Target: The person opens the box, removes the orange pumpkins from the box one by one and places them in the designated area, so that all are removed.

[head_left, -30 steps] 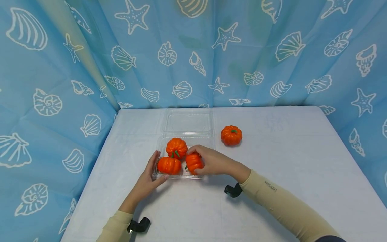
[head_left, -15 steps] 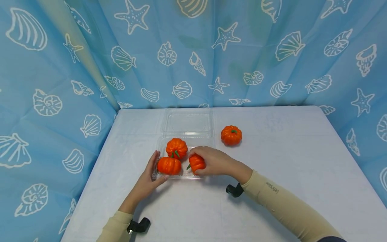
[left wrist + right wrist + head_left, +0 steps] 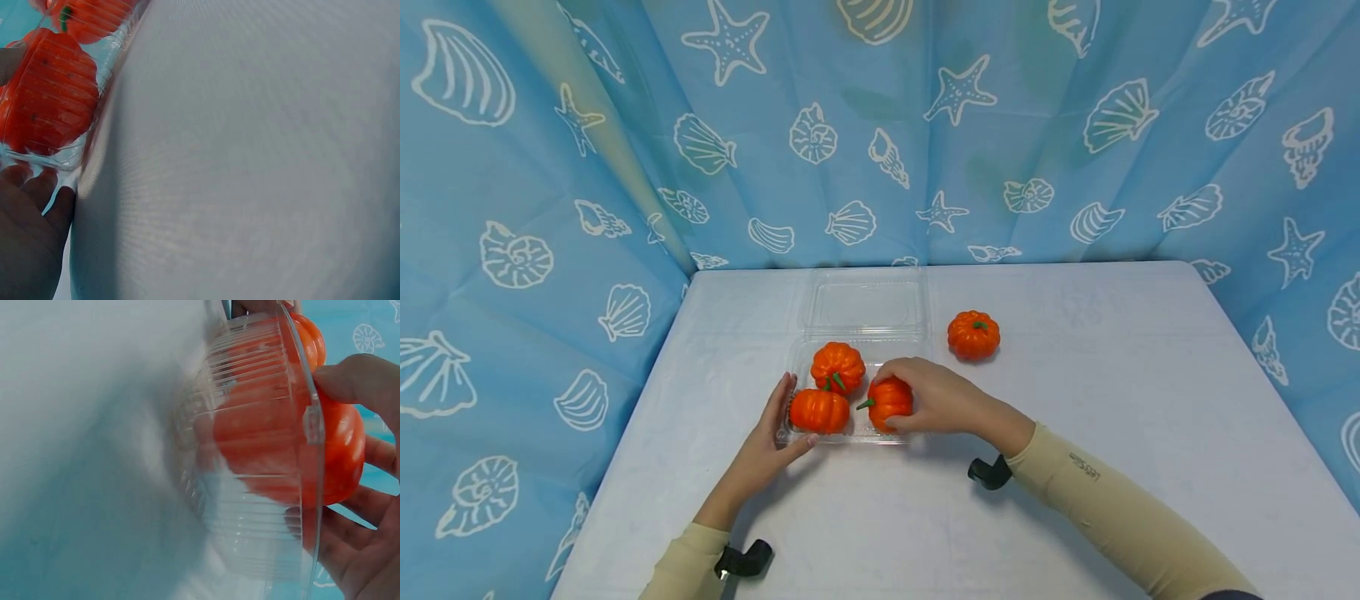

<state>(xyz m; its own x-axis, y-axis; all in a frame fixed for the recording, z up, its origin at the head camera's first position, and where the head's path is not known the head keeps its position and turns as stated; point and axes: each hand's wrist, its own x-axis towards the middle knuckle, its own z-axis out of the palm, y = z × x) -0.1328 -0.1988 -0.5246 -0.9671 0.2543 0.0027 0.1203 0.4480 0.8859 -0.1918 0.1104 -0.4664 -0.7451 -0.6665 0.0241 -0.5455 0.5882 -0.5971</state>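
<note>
My right hand (image 3: 936, 398) grips a small orange pumpkin (image 3: 895, 402) with a green stem pointing left, at the right side of a clear plastic clamshell container (image 3: 857, 432). In the right wrist view the thumb and fingers (image 3: 369, 506) curl round this pumpkin (image 3: 347, 450), partly behind the clear wall. Two more pumpkins sit in the container's left half, one at the back (image 3: 837, 365) and one in front (image 3: 820, 412). My left hand (image 3: 767, 446) rests against the container's front left corner, fingers along the left side and thumb at the front rim.
The container's clear lid (image 3: 867, 302) lies folded back behind it. Another orange pumpkin (image 3: 973, 336) stands on the white tablecloth (image 3: 1112, 375), right of the container. A blue curtain (image 3: 925, 167) with shell and starfish prints hangs beyond the table.
My right hand has moved slightly right with its pumpkin, whose stem has turned to point left. The left hand and the other pumpkins have stayed in place.
</note>
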